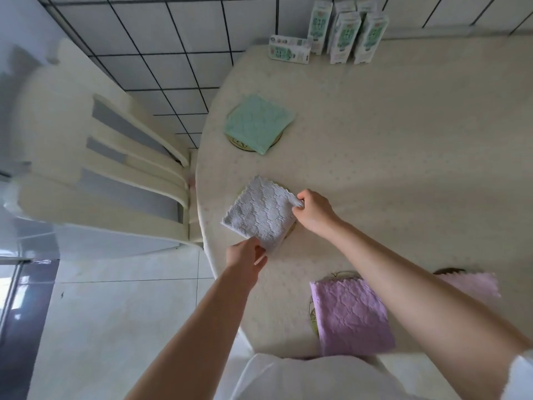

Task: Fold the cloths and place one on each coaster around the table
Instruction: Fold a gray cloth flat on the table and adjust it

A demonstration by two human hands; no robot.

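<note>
Folded white cloth [261, 210] atop coaster [291, 230], green cloth [259, 122] beyond

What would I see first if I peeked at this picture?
Your eye lands on the two hands in the middle. The left hand and right hand each pinch a corner of a white cloth lying over a coaster near the left edge of the table. A folded green cloth lies farther back, a purple cloth close to the person, and cartons stand by the tiled wall.
</note>
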